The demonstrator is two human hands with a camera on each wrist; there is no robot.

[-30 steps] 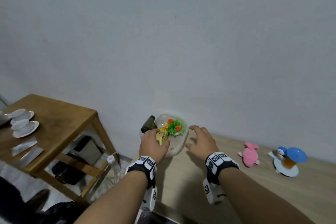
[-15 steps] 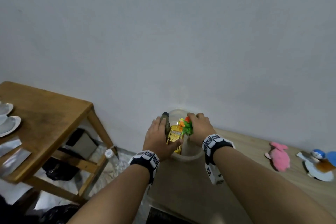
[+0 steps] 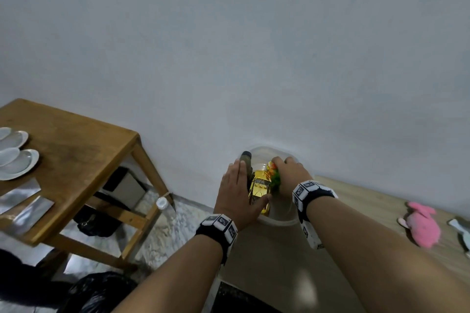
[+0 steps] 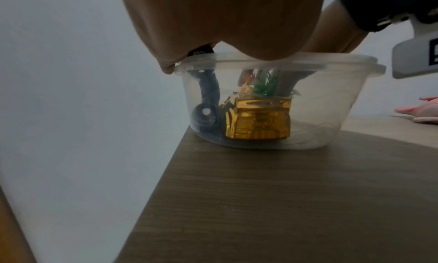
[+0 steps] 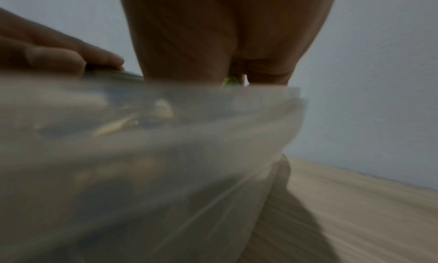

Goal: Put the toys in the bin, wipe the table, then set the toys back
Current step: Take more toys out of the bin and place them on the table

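Note:
A clear plastic bin [image 3: 282, 221] stands at the table's left end against the wall. Inside it are a gold toy car [image 3: 259, 183], a dark wheeled toy [image 3: 246, 156] leaning on the left wall, and a green plant toy [image 3: 276, 179]. My left hand [image 3: 236, 188] lies on the bin's left rim, fingers straight along the dark toy, thumb across the car. My right hand [image 3: 292, 173] reaches down into the bin and grips the plant toy [image 4: 265, 85] above the car [image 4: 260, 117]. The right wrist view shows only the blurred bin wall [image 5: 166, 154].
A pink plush toy [image 3: 422, 226] lies on the table to the right, with a white toy [image 3: 461, 231] at the frame edge. To the left a wooden side table [image 3: 71, 160] carries white dishes [image 3: 17, 162]. A bottle [image 3: 162, 203] and black bags sit on the floor.
My right hand has moved from the table beside the bin into the bin and closed round the green plant toy. My left hand has stayed at the bin's left rim.

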